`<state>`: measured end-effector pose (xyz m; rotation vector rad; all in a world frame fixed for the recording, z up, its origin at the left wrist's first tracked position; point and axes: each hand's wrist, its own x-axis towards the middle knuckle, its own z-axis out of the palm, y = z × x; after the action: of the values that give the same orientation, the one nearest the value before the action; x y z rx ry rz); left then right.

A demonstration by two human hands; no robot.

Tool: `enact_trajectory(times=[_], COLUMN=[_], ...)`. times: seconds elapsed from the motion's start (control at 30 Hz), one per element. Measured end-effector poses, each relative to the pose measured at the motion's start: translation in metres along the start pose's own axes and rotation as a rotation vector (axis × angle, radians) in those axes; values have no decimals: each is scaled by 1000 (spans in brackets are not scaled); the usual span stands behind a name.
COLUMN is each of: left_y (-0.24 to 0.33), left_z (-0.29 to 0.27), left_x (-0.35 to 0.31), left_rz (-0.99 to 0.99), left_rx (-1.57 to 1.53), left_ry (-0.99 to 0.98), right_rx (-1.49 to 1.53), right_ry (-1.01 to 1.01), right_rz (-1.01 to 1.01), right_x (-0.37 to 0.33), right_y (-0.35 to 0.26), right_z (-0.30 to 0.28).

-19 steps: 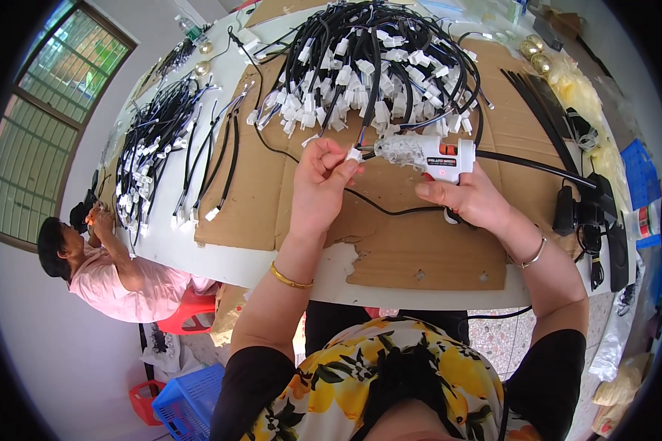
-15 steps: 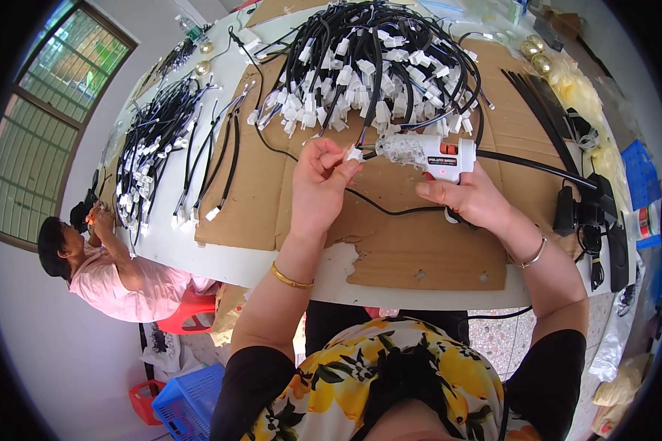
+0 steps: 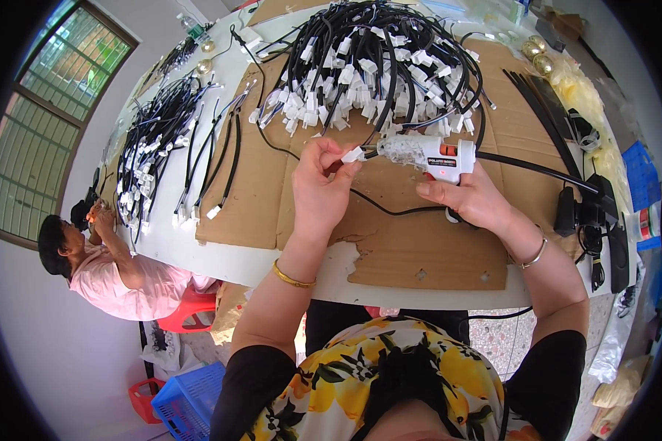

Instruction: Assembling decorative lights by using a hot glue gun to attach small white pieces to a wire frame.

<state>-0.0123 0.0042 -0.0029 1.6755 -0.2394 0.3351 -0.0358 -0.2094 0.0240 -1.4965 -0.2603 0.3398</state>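
Note:
Between the thumb and fingers of my left hand (image 3: 322, 180) is a small white plastic connector (image 3: 354, 155), joined to a black sleeved wire. My right hand (image 3: 478, 197) grips a white hot glue gun (image 3: 449, 160) by its handle. Stringy clear glue (image 3: 403, 149) is built up around the gun's front, which points left and sits close beside the connector. Whether the tip touches the connector I cannot tell. Just beyond both hands lies a big heap of black wire harnesses (image 3: 379, 73) with white connectors.
Brown cardboard (image 3: 434, 257) covers much of the white table (image 3: 235, 266). More harnesses (image 3: 154, 140) lie to the left, where a co-worker in pink (image 3: 136, 287) sits. A power strip (image 3: 618, 242) and cables are at the right. A blue crate (image 3: 191, 400) stands on the floor.
The connector in my left hand has turned slightly and shows more of its white side. My right hand and the glue gun stay almost where they were.

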Motion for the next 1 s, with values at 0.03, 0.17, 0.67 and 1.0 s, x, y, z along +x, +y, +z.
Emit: enact_trajectory(times=[0.03,0.17,0.67,1.0], left_y=[1,2,6,6], left_z=[0,1,2,2], left_x=[0,-1,-1,-2], left_rz=[17,37,76,132], left_rx=[36,97,179,237], left_ry=[4,16,30,34], right_rx=[12,-25,3,-25], right_ry=[2,-8,-11,-7], right_rz=[-3,9,10,26], right_x=[0,1,0,1], right_y=[1,2,0,2], right_z=[0,-2,0,-1])
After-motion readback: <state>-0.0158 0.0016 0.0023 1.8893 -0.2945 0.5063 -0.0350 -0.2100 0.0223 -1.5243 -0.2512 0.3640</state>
